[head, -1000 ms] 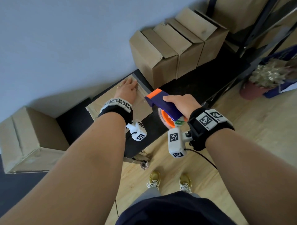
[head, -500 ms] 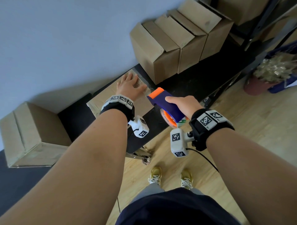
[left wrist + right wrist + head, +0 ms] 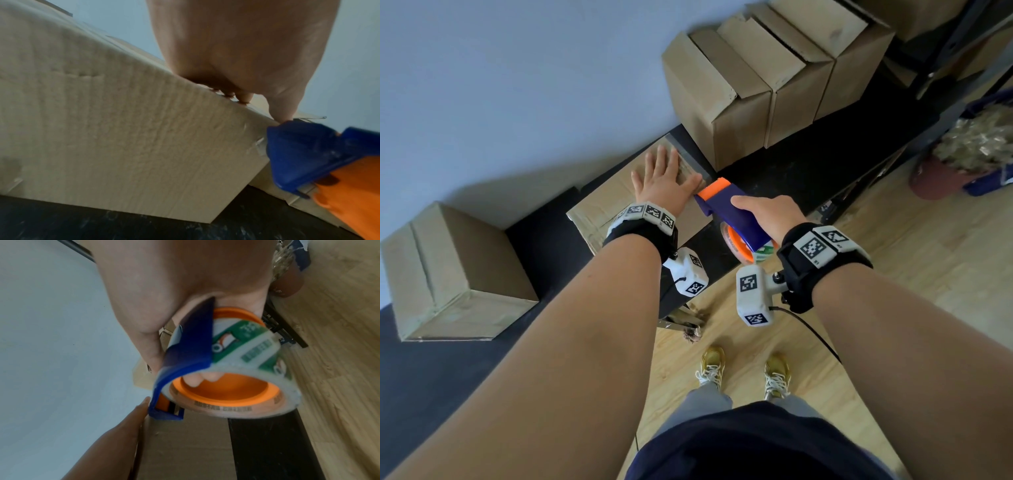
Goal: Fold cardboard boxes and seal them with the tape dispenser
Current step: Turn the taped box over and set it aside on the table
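The left hand [image 3: 666, 181] lies flat on top of the cardboard box [image 3: 599, 212], fingers straight and spread, palm pressing the flaps down; from the left wrist view the fingertips [image 3: 244, 97] reach the far top edge. The right hand [image 3: 768, 214] is wrapped round the blue-and-orange tape dispenser [image 3: 732, 212], thumb along its top, fingers curled through the orange core of the tape roll [image 3: 232, 369]. The dispenser's orange front end sits at the right edge of the box top, touching or just beside the left thumb; whether its blade meets the cardboard I cannot tell. The box stands on a dark table [image 3: 791, 171] against the pale wall. To its far right stands a row of folded boxes [image 3: 756, 85], close to the box under the hand; well apart on the near left sits another closed box [image 3: 455, 274]. Beyond the table's right end, a potted plant [image 3: 962, 154] rests on the wooden floor [image 3: 928, 257].
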`<action>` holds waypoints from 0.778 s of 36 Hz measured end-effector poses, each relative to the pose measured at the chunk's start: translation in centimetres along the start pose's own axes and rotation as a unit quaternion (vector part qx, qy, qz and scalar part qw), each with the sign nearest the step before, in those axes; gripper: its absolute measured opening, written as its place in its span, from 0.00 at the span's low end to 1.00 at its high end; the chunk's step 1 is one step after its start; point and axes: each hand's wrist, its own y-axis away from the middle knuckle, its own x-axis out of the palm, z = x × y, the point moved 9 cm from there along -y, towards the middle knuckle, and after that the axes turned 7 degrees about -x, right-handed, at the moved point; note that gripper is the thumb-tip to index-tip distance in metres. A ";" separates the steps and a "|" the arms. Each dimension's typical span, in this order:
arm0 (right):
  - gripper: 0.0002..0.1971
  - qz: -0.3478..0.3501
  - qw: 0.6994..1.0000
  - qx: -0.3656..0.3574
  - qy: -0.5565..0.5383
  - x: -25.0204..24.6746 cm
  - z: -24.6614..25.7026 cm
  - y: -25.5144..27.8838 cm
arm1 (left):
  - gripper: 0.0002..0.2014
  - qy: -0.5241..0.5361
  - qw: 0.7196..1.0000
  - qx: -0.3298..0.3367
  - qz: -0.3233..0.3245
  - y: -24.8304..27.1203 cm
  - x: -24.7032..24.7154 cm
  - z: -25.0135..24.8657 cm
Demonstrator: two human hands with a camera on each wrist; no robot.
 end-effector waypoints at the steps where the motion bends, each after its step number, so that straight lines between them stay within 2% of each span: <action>1: 0.23 -0.001 1.000 0.002 -0.002 0.1 0.0 -0.2 | 0.36 -0.001 1.000 0.000 0.001 0.0 0.0 0.0; 12: 0.30 -0.014 0.998 0.022 -0.055 -0.2 0.8 -1.2 | 0.37 -0.008 1.000 -0.001 -0.005 -0.1 0.1 -0.1; 18: 0.20 0.007 0.995 0.041 -0.091 -0.5 1.0 -1.4 | 0.36 -0.012 1.000 0.000 -0.004 0.1 0.2 -0.2; 28: 0.21 0.016 0.997 0.035 -0.061 -0.7 1.6 -1.8 | 0.36 -0.016 1.000 0.004 -0.002 0.4 0.1 -0.3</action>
